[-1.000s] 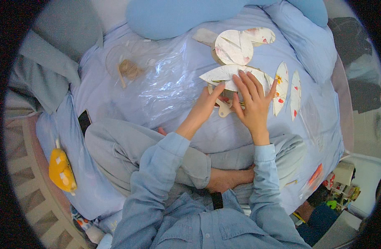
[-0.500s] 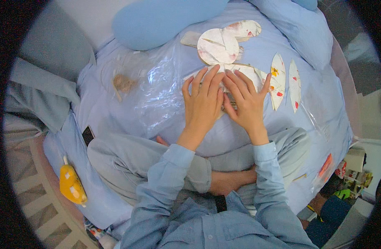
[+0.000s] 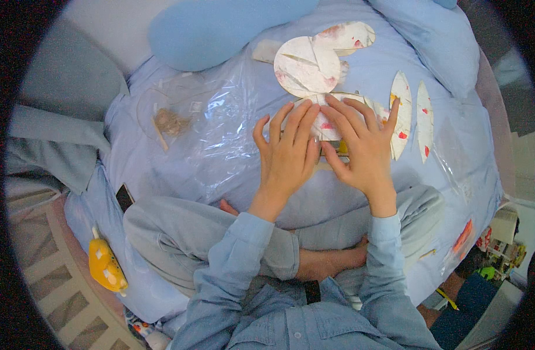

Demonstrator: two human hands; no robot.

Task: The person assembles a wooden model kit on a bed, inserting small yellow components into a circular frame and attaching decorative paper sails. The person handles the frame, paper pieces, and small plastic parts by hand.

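A white, petal-patterned panel (image 3: 325,124) with red and yellow spots lies on the bed, largely covered by my hands. My left hand (image 3: 286,157) rests over its left part, fingers spread and reaching to the far edge. My right hand (image 3: 363,146) is open over its right part, with its thumb near a yellow patch. Both thumbs come close together at the near side. Touching or just beyond the fingertips is a round white piece (image 3: 302,69) joined by a rounded white lobe (image 3: 352,36). Right of my hands are two slim leaf-shaped pieces, one (image 3: 401,125) nearer and another (image 3: 425,119) farther out.
Clear plastic film (image 3: 223,125) and a tangled brown bundle (image 3: 173,122) lie left on the blue sheet (image 3: 314,201). A phone (image 3: 124,197) is beside my knee, a yellow toy-like object (image 3: 106,265) near the bed rail (image 3: 57,277). A blue pillow (image 3: 220,32) is at the back.
My hands have drawn slightly apart, the right one moving rightward, so more of the panel with a red spot and yellow patch shows between them. The whole view has shifted a little.
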